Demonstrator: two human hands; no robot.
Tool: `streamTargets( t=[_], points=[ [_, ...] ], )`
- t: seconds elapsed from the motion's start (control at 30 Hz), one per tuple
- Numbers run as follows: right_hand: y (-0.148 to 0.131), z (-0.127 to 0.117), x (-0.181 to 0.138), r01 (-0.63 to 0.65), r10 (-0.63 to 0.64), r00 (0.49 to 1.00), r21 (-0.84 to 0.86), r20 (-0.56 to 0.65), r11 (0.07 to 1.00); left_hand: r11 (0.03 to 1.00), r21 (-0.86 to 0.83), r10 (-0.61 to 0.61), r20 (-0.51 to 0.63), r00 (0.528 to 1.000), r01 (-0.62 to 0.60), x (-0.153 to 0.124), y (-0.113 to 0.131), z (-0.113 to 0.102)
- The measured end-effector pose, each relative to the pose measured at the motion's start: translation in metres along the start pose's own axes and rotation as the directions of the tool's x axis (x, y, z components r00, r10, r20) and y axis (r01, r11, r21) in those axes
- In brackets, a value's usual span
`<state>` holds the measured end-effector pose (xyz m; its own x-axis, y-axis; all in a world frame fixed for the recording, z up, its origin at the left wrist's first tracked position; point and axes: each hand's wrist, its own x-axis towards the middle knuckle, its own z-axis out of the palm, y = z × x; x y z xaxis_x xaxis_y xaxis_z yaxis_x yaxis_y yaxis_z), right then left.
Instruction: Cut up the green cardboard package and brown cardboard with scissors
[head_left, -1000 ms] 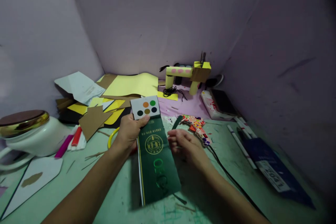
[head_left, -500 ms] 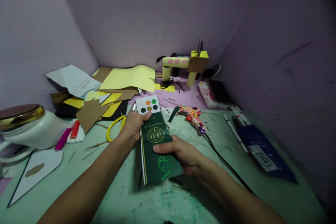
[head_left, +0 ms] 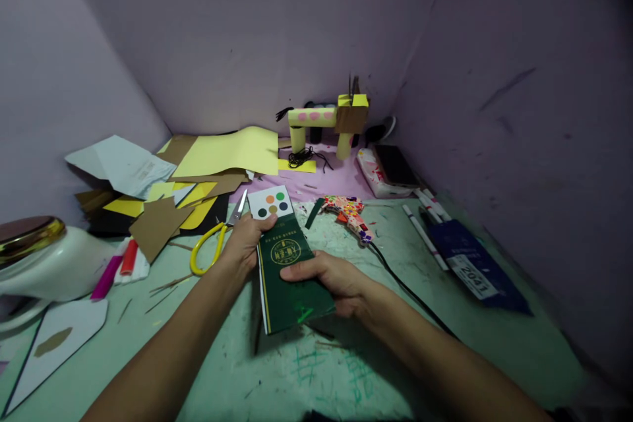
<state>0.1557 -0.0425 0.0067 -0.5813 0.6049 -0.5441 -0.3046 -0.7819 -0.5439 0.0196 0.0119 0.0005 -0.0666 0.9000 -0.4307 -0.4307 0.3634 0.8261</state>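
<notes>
So the flat, dark green, gold-printed card piece (head_left: 285, 249) is held over the pale green tabletop (head_left: 232, 372), gripped thumbs-on-top by the left hand (head_left: 248, 241) and, lower down, the right hand (head_left: 340, 280).

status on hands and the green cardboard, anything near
Left hand grips green cardboard near top; right hand grips lower right edge; scissors near left hand.

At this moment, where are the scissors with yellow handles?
In the head view, the scissors lie left of centre on the green tabletop, just left of the left hand and right of the brown cardboard piece.
</notes>
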Motion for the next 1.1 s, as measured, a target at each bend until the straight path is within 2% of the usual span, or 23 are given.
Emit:
streamTargets(
  t=[0.57, 0.87, 0.93, 0.97, 1.0, 1.03, 1.07, 1.1],
  points=[
    [0.004, 0.001, -0.002, 0.052, -0.051, 0.998, -0.039, 0.020, 0.998, 1.000, 0.024, 0.014, 0.043, 0.999, -0.015, -0.004, 0.001, 0.000],
    [0.007, 0.000, -0.002, 0.056, -0.053, 0.997, -0.048, 0.047, 0.997, 0.996, -0.018, 0.094, 0.058, 0.994, -0.093, -0.004, 0.002, -0.002],
    [0.007, -0.003, 0.000, 0.097, -0.092, 0.994, -0.084, 0.064, 0.992, 0.995, -0.031, 0.098, 0.057, 0.994, -0.096, -0.005, 0.004, -0.002],
    [0.005, -0.006, 0.002, 0.154, -0.147, 0.987, -0.154, 0.059, 0.976, 0.995, -0.037, 0.094, 0.057, 0.994, -0.092, -0.005, 0.006, -0.003],
    [0.003, -0.010, 0.003, 0.244, -0.242, 0.969, -0.282, 0.040, 0.928, 0.996, -0.042, 0.086, 0.059, 0.995, -0.084, -0.006, 0.008, -0.003],
    [0.000, -0.015, 0.005, 0.343, -0.372, 0.928, -0.437, 0.020, 0.831, 0.996, -0.047, 0.076, 0.062, 0.995, -0.073, -0.006, 0.009, -0.003],
    [-0.004, -0.020, 0.006, 0.421, -0.511, 0.859, -0.604, 0.027, 0.676, 0.997, -0.052, 0.064, 0.067, 0.996, -0.061, -0.006, 0.011, -0.004],
    [-0.008, -0.026, 0.006, 0.463, -0.656, 0.753, -0.747, 0.049, 0.476, 0.997, -0.055, 0.051, 0.074, 0.996, -0.047, -0.007, 0.013, -0.004]
  ],
)
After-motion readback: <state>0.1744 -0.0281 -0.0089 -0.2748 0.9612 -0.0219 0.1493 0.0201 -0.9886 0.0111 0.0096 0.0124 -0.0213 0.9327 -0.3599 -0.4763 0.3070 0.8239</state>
